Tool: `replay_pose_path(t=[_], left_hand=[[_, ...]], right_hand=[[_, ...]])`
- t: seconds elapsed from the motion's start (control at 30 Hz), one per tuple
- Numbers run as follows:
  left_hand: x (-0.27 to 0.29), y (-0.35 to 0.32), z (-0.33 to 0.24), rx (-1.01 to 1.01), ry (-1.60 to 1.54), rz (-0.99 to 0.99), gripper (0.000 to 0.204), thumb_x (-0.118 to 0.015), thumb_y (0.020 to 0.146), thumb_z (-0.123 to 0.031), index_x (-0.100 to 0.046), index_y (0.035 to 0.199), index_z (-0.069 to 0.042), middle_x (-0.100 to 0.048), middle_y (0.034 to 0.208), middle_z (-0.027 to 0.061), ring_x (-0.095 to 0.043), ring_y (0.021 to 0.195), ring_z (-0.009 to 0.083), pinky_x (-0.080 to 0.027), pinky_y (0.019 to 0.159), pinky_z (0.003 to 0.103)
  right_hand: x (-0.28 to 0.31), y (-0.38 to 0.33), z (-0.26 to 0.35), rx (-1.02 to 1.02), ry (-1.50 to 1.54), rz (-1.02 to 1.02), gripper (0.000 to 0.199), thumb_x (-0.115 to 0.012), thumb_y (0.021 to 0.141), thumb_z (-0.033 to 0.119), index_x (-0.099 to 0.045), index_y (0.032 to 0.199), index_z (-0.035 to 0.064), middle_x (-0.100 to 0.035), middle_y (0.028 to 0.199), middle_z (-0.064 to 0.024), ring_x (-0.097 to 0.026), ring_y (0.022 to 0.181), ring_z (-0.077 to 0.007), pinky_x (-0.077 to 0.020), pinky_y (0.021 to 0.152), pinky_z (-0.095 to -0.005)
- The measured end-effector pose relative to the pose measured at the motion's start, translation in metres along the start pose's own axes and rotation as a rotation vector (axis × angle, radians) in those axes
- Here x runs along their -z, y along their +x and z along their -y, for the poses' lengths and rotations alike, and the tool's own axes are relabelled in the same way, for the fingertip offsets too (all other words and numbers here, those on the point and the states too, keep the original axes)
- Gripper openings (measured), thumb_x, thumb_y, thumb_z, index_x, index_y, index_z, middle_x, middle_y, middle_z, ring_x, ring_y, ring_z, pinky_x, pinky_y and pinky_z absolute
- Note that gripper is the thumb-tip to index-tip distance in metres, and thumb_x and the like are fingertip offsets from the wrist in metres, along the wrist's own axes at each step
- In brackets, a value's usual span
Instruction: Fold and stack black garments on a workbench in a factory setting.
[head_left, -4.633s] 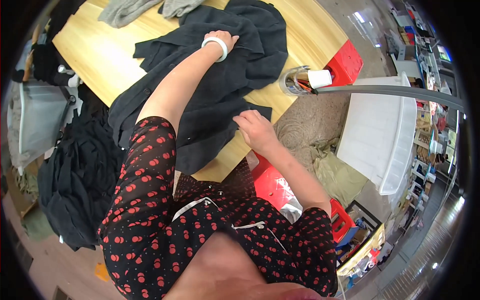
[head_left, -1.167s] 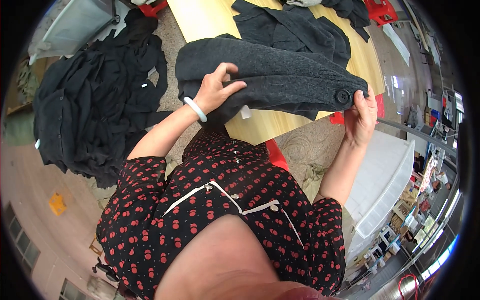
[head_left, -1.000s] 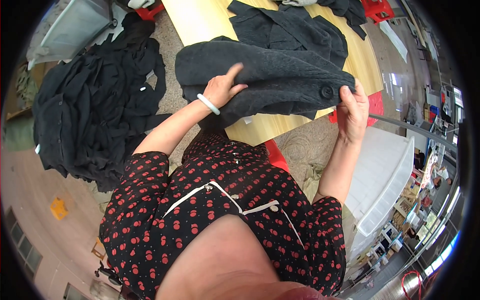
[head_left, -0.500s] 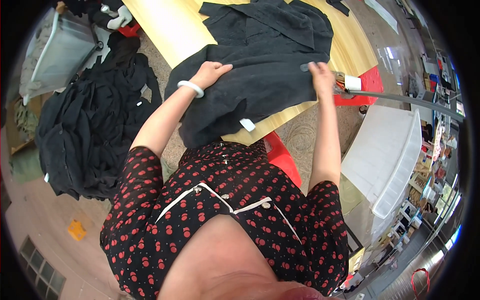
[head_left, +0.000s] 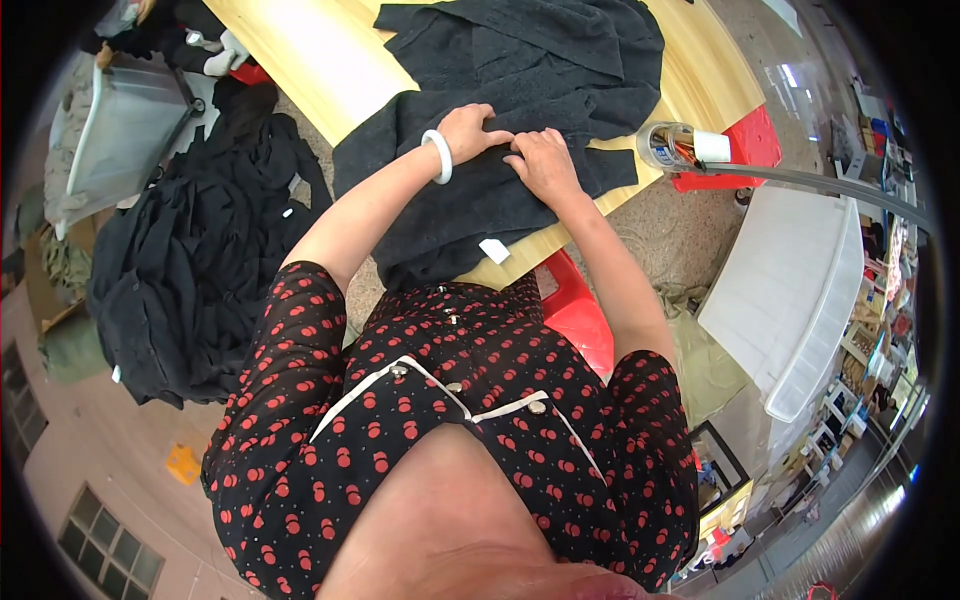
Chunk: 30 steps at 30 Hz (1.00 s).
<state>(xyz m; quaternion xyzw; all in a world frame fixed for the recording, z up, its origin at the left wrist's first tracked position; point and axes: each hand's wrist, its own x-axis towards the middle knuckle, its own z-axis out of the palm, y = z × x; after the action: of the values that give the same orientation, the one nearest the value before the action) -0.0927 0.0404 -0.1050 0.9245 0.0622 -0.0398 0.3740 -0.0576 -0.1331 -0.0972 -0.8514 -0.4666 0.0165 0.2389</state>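
Note:
A dark grey woollen garment (head_left: pixel 460 200) lies across the near edge of a pale wooden table (head_left: pixel 330 70), with a white tag at its hem. My left hand (head_left: pixel 468 130), a white bangle on its wrist, rests on the cloth with fingers curled into it. My right hand (head_left: pixel 545 165) lies right beside it, fingers pinching the same fabric. Another dark garment (head_left: pixel 560 50) lies spread further back on the table.
A heap of black clothes (head_left: pixel 190 260) lies on the floor at the left, beside a clear plastic bin (head_left: pixel 125 130). A red stool (head_left: pixel 580 315) stands under the table edge. A white bin (head_left: pixel 800 300) stands at the right, a tape roll (head_left: pixel 672 146) at the table's corner.
The garment, held up in the air a second ago, now lies flat on the table. My hands have come together at its middle.

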Motion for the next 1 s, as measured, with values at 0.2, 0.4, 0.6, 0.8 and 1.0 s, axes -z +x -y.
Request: replay_pose_path(t=[0.2,0.4,0.6,0.8,1.0], left_hand=[[-0.003,-0.005,0.002,-0.104,0.081,0.099,0.043,-0.066,0.07,-0.031,-0.059,0.098,0.002,-0.058,0.096,0.0192,-0.055,0.091,0.0323,-0.044,0.08,0.036],[-0.002,-0.01,-0.004,-0.189,0.158,0.11,0.029,-0.061,0.074,-0.024,-0.061,0.095,-0.003,-0.058,0.095,0.0138,-0.055,0.089,0.03,-0.044,0.079,0.037],[-0.001,-0.013,0.003,0.147,-0.413,0.16,0.032,-0.058,0.076,-0.029,-0.062,0.087,0.001,-0.061,0.087,0.0197,-0.057,0.083,0.0339,-0.043,0.076,0.035],[0.013,-0.02,-0.009,0.214,-0.628,0.212,0.033,-0.054,0.079,-0.027,-0.061,0.087,0.004,-0.059,0.084,0.0241,-0.057,0.085,0.0343,-0.043,0.077,0.035],[0.023,-0.025,-0.022,-0.097,-0.071,0.151,0.035,-0.051,0.078,-0.028,-0.057,0.082,0.006,-0.058,0.086,0.0244,-0.055,0.085,0.0373,-0.043,0.078,0.039]], right_hand=[[0.005,-0.006,0.005,-0.02,0.003,0.117,0.01,-0.06,0.074,0.012,-0.058,0.079,0.0041,-0.055,0.074,-0.0116,-0.055,0.075,-0.0273,-0.0426,0.072,-0.0365],[0.012,-0.001,0.015,-0.028,0.066,0.059,0.009,-0.054,0.076,0.008,-0.057,0.083,0.0034,-0.055,0.074,-0.0122,-0.056,0.074,-0.0294,-0.0444,0.069,-0.0374],[0.026,0.009,0.033,-0.076,0.192,-0.034,0.012,-0.052,0.072,0.005,-0.054,0.084,0.0018,-0.058,0.08,-0.015,-0.057,0.075,-0.0314,-0.0452,0.068,-0.0378],[0.025,0.008,0.035,-0.173,0.18,-0.074,0.019,-0.054,0.074,0.007,-0.053,0.091,-0.0002,-0.058,0.083,-0.0168,-0.057,0.078,-0.0313,-0.0452,0.069,-0.0373],[0.028,0.007,0.034,-0.085,-0.057,0.024,0.022,-0.054,0.076,0.008,-0.052,0.096,-0.0008,-0.057,0.085,-0.0153,-0.055,0.083,-0.0297,-0.0419,0.075,-0.0382]])
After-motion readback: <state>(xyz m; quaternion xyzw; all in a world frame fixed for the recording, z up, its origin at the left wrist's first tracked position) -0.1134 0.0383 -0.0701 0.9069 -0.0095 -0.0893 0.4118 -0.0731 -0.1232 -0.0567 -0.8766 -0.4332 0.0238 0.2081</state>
